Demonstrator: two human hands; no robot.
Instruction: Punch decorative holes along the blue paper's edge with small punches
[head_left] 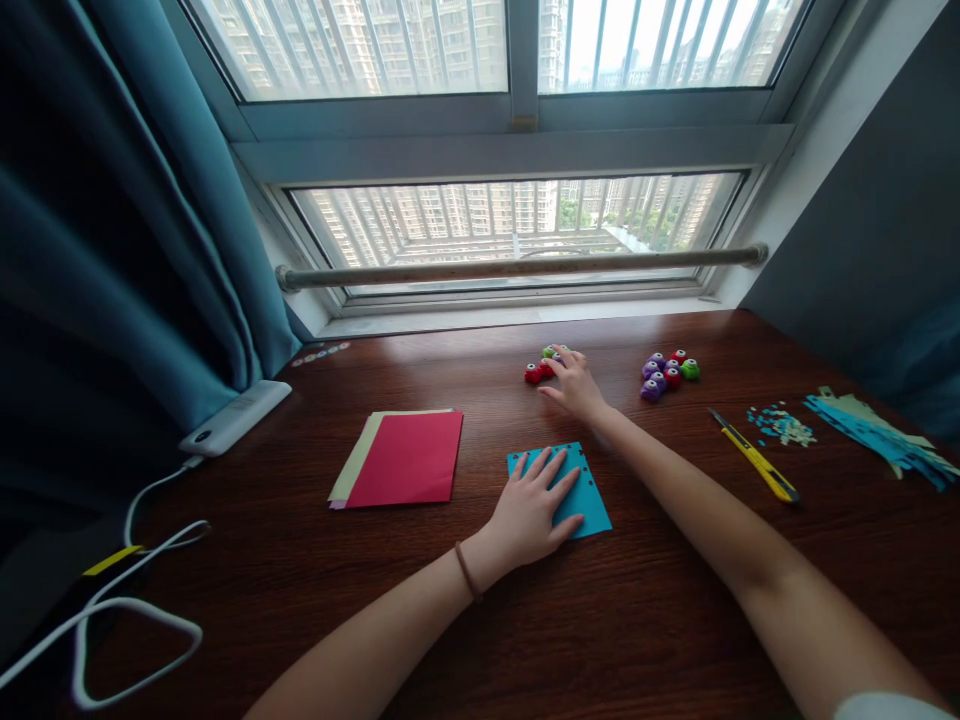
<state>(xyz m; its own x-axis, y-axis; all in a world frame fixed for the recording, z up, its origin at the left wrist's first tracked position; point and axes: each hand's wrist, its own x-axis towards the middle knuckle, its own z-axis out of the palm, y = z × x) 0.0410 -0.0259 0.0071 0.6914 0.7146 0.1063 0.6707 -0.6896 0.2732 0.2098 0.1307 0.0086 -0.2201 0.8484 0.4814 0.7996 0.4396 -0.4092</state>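
My left hand [531, 515] lies flat with fingers spread on a light-blue paper sheet [594, 508], which has small dark holes along its top and right edges. Stretched farther forward, my right hand [576, 385] reaches over a small cluster of red, green and purple pieces with eye-like tops. A red piece [532, 373] shows left of its fingers, and a green piece [549, 352] is partly hidden behind them. Its thumb is apart from the fingers, and I see nothing gripped. Left of the blue sheet sits a stack of paper with a red sheet [409, 458] on top.
More of the eye-topped pieces [658, 378] stand right of my right hand. Beyond them lie a yellow utility knife [759, 465], paper confetti [784, 425] and blue and cream paper strips [881, 435]. A white power strip [236, 418] with its cable [142, 605] is at left.
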